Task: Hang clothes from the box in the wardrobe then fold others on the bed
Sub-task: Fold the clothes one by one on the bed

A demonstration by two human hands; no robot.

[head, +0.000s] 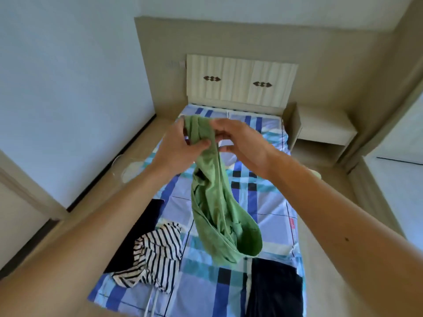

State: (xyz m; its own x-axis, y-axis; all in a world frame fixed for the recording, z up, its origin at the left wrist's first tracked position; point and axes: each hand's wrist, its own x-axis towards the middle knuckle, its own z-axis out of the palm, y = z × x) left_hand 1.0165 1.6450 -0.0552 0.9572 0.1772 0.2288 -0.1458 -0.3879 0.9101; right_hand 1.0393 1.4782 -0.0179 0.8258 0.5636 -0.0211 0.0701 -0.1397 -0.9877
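Note:
A green garment [217, 202] hangs bunched above the bed [263, 202], which has a blue plaid sheet. My left hand [180, 147] grips its upper end, thumb and fingers curled round the cloth. My right hand [240, 143] pinches the same top edge just to the right. The lower part of the garment droops in a loop over the middle of the bed. A black-and-white striped garment [155, 255] lies crumpled at the bed's near left, partly over a dark garment [137, 229]. Another dark garment [274, 289] lies at the near right.
A white headboard [240, 81] stands at the far end of the bed. A beige bedside cabinet [320, 133] is at the right of it. A clear round object [128, 168] sits on the floor left of the bed, near the pale blue wall.

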